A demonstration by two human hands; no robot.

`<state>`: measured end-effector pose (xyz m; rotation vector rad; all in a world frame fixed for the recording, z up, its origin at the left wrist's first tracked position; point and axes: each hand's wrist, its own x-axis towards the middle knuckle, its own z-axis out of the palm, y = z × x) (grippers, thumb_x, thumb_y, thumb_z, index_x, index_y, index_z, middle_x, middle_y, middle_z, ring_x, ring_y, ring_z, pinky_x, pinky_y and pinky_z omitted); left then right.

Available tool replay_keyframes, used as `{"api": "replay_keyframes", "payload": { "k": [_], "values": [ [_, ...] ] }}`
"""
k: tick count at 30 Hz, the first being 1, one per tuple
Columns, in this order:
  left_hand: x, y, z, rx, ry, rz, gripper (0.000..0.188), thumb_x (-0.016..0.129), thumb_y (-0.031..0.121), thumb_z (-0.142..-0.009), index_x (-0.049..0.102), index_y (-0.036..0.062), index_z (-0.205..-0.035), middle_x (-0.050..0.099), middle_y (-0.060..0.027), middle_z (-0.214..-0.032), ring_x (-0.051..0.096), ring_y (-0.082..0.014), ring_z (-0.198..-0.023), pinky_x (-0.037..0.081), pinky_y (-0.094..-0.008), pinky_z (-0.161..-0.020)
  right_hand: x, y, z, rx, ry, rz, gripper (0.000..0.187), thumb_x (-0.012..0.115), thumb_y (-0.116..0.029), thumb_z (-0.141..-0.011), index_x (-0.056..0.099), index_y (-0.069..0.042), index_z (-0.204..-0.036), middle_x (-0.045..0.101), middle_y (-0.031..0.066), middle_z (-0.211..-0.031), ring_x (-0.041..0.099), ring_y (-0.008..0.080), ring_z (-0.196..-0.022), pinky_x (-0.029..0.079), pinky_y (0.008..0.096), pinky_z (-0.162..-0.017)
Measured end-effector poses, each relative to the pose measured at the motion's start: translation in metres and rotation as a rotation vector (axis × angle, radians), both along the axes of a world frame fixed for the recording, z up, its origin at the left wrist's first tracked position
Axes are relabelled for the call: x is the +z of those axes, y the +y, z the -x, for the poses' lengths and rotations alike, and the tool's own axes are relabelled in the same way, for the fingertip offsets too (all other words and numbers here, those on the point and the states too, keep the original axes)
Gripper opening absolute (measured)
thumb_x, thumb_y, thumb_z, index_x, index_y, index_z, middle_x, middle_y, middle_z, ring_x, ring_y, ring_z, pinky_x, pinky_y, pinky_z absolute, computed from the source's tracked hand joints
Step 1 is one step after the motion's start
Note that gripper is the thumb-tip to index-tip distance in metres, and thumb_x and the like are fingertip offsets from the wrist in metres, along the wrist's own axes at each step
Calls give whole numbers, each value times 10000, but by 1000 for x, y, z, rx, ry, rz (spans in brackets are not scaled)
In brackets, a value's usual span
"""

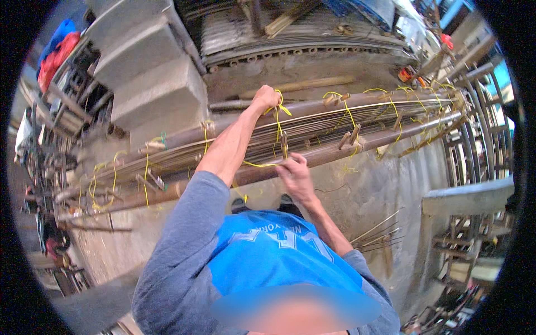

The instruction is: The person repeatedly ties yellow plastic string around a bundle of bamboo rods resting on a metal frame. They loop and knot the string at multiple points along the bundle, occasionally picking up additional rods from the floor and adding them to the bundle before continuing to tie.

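Presently, in the head view, clenching yellow cord (286, 110) in a fisted left hand (267, 99) over the far brown pole (310, 109); with half-curled right hand (297, 177) against a wooden peg (285, 146), cannot tell whether gripping; with thin strands (265, 139) running between both hands.

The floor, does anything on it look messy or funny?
A little: some thin sticks lie spread out on the floor at the person's right. They point different ways, so they look untidy.
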<state>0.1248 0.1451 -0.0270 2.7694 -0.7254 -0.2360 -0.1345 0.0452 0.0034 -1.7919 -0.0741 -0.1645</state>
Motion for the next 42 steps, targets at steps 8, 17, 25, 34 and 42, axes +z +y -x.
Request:
{"api": "replay_keyframes", "payload": {
  "k": [8,17,25,34,42],
  "values": [
    [93,94,-57,255,812,1088,234,460,98,-847,530,9,-1051,436,69,-607,334,-15,-466,223,-150,-382,-35,-91,104,-713,-345,-1649,434,451,-475,-823,499,-56,-928,301,-17,-459,346,110,-414,449,349,-649],
    [109,141,-25,72,908,1231,392,522,115,-809,401,-12,-1160,538,-91,-885,522,-138,-741,435,-224,-640,-57,-43,125,-971,-180,-994,426,571,-167,-805,395,-88,-1185,509,14,-670,448,85,-509,456,306,-683],
    [108,42,175,-606,298,566,231,516,161,-793,585,-19,-922,606,-170,-802,579,-248,-729,453,-325,-683,-5,-29,124,-428,-196,-776,332,555,-116,-808,440,-22,-1105,587,72,-823,558,143,-756,434,262,-703],
    [31,-26,271,16,1190,1124,207,521,162,-844,565,-27,-917,600,-62,-801,570,-102,-681,458,-219,-584,1,-27,118,-389,-236,359,157,552,-130,-778,560,-32,-900,574,81,-807,542,154,-733,432,283,-716],
    [31,37,287,167,745,981,148,520,117,-832,562,-21,-861,551,-23,-639,495,-73,-526,414,-208,-487,22,-10,104,-642,-361,468,173,563,-46,-749,573,-4,-916,571,117,-799,553,249,-719,448,318,-664]
  ]
}}
